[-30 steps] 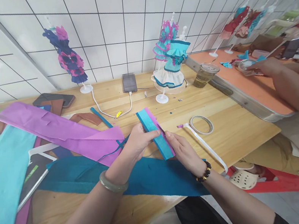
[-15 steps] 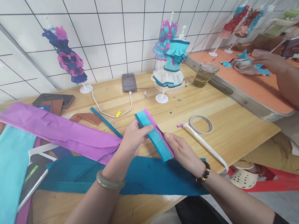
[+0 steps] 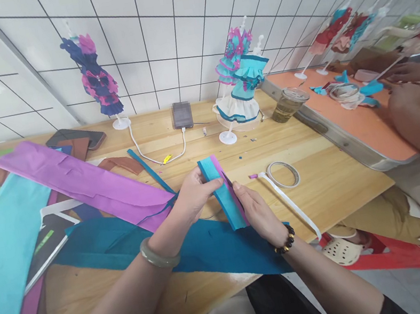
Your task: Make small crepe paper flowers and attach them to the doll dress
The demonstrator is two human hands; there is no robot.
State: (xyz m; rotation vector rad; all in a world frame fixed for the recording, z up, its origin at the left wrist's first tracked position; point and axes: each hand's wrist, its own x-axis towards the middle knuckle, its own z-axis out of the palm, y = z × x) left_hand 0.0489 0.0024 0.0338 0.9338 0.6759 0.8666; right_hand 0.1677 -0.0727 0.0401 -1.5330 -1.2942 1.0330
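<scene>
My left hand (image 3: 196, 194) pinches a folded strip of crepe paper (image 3: 223, 200), its thumb pressed flat on the front. The strip is turquoise, with a darker teal edge at the left and a purple edge at the right. My right hand (image 3: 255, 206) is closed around small dark scissors (image 3: 227, 178); only a thin blade shows, lying along the purple edge, and the handles are hidden. Below both hands spreads a wide dark teal crepe sheet (image 3: 226, 246). A purple crepe sheet (image 3: 96, 182) reaches toward my left wrist, beside a narrow teal strip (image 3: 149, 170).
Dress forms in paper dresses (image 3: 99, 84) (image 3: 240, 84) stand along the wall. A tape roll (image 3: 283, 175), a white strip (image 3: 288, 200), a drink cup (image 3: 289, 104) and a cabled device (image 3: 182, 115) lie about. At right, another person's hands (image 3: 408, 84) work over an orange table (image 3: 368, 134).
Both my hands and the paper strip have shifted slightly right. The dark blade shows more clearly along the purple edge. The other person's hands have moved at the right.
</scene>
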